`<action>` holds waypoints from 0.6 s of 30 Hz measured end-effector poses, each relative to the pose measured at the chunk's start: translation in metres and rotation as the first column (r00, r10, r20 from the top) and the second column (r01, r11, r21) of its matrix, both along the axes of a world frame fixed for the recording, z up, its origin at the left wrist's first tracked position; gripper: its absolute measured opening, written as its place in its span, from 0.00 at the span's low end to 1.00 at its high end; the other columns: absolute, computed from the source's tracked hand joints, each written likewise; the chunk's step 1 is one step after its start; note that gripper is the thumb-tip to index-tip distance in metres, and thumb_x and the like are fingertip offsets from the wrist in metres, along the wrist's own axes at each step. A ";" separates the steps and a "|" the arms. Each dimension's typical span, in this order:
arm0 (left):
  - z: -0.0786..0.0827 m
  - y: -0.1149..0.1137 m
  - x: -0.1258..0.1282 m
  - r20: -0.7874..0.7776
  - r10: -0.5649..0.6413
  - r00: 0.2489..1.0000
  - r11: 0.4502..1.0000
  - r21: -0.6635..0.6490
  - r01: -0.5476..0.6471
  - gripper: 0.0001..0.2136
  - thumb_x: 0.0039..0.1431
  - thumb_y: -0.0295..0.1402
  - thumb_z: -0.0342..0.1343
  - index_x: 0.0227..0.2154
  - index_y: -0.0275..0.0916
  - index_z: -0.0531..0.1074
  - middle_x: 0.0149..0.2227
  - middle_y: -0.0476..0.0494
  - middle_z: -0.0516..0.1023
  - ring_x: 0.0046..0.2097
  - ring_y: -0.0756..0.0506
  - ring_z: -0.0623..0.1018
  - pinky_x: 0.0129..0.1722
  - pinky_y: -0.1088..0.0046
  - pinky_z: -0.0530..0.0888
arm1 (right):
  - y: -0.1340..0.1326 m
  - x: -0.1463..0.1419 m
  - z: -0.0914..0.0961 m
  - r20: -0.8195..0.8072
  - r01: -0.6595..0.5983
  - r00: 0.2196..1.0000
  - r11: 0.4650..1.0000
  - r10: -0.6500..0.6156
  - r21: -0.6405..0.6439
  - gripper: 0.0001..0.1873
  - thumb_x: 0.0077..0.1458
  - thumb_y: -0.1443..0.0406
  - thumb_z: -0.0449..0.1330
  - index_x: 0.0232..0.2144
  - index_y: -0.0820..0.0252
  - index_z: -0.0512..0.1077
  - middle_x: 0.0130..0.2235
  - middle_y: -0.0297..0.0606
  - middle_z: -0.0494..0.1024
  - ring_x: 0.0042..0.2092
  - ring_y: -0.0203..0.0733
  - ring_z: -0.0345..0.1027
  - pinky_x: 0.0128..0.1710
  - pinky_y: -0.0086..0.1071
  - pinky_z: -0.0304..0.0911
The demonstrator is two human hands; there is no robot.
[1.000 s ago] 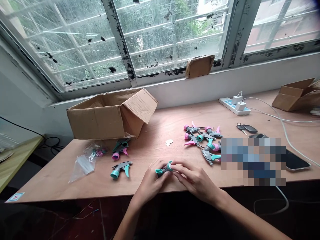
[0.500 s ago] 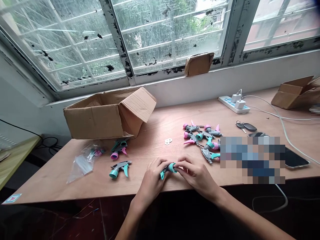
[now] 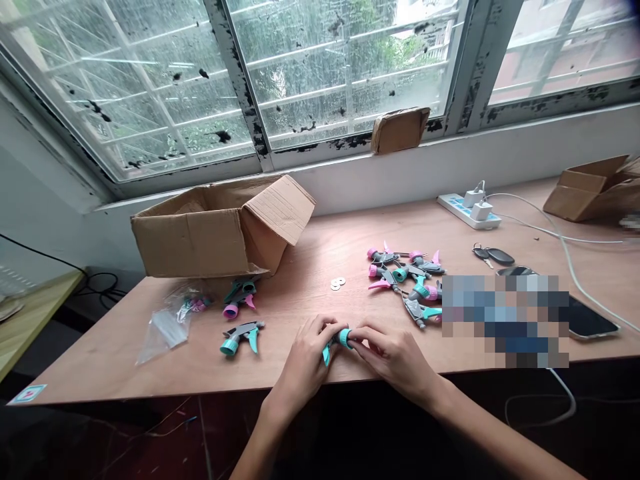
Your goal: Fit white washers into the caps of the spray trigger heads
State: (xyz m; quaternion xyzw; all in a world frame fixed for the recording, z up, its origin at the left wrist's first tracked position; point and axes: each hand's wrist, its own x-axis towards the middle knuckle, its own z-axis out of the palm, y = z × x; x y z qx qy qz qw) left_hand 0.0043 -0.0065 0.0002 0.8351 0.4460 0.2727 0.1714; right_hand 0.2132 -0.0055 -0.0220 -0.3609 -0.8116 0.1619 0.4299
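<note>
My left hand [image 3: 313, 350] is closed around a trigger spray head [image 3: 343, 338] with a teal collar and teal lever, held low over the front of the table. The collar's open end faces right. My right hand [image 3: 395, 353] has thumb and fingers pinched together at that opening; whatever lies between the fingertips is hidden. Beyond the hands lie a few small white washers [image 3: 338, 283]. To the left rests a grey and teal spray head [image 3: 242, 338], with a pink and teal pair [image 3: 239, 298] behind it.
Several spray heads [image 3: 407, 270] lie in a pile to the right. A cardboard box [image 3: 190, 243] stands at the back left, a clear plastic bag [image 3: 167, 327] in front of it. Keys [image 3: 493, 254], a phone [image 3: 593, 317] and a power strip [image 3: 469, 211] occupy the right side.
The teal collar has turned slightly in my left hand, and my right fingertips stay at its opening. The whole view has shifted a little.
</note>
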 end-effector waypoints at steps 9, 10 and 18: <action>-0.002 0.000 0.002 -0.004 -0.007 1.000 1.000 0.007 0.007 0.17 0.69 0.25 0.52 0.56 0.47 0.71 0.50 0.40 0.73 0.52 0.39 0.75 0.52 0.61 0.74 | 0.001 -0.002 -0.002 0.075 0.045 0.996 0.995 -0.052 0.087 0.10 0.71 0.64 0.55 0.45 0.55 0.78 0.39 0.36 0.83 0.30 0.36 0.73 0.28 0.31 0.60; -0.002 0.000 0.002 -0.006 -0.004 1.000 1.000 0.005 0.004 0.17 0.69 0.25 0.52 0.56 0.47 0.71 0.50 0.40 0.73 0.52 0.39 0.75 0.52 0.60 0.74 | 0.001 -0.002 -0.002 0.078 0.048 0.996 0.995 -0.054 0.087 0.10 0.71 0.64 0.55 0.45 0.55 0.78 0.39 0.36 0.83 0.30 0.36 0.73 0.28 0.31 0.60; -0.002 0.000 0.002 -0.009 0.006 1.000 1.000 0.004 -0.006 0.18 0.69 0.26 0.53 0.58 0.48 0.70 0.51 0.40 0.74 0.52 0.39 0.75 0.52 0.60 0.74 | 0.004 0.001 0.001 0.027 0.018 0.999 0.999 -0.017 -0.034 0.09 0.70 0.62 0.56 0.42 0.55 0.77 0.35 0.35 0.81 0.27 0.35 0.70 0.26 0.30 0.61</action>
